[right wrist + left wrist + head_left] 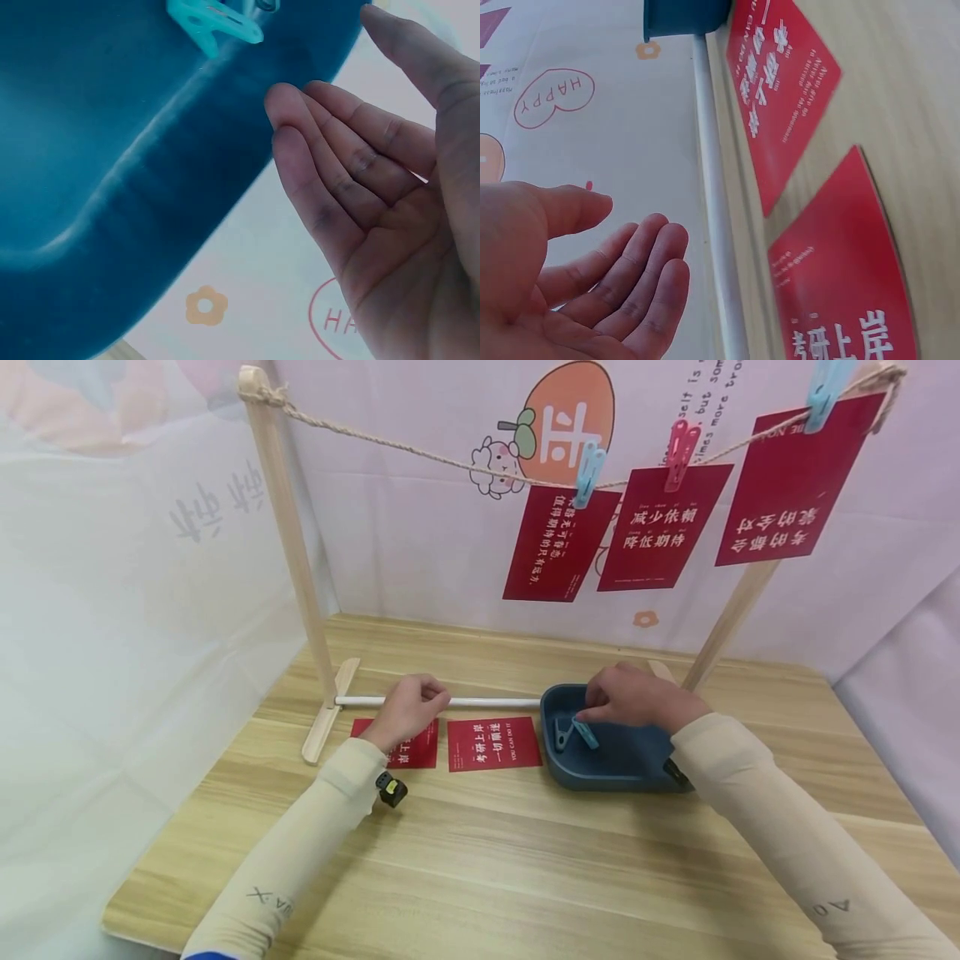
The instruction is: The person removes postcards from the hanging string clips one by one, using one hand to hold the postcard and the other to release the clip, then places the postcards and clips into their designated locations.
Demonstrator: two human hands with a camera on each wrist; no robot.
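My right hand (633, 695) reaches over the dark blue tub (615, 779). Light blue clothespins (586, 733) lie inside at its left end, just below the fingertips. In the right wrist view, thumb and fingers stand apart with nothing between them, and a clothespin (214, 22) shows beyond them. My left hand (411, 708) hovers above a red card (420, 749) on the table, partly covering it. Its fingers are loosely bent and empty in the left wrist view. A second red card (495, 745) with white writing lies between that card and the tub.
A rope (390, 444) spans two wooden posts (288, 535). From it hang three red cards (558, 547), held by blue clothespins (590, 475) and a pink clothespin (682, 453). A white rod (495, 702) runs low behind the cards on the wooden table (480, 868).
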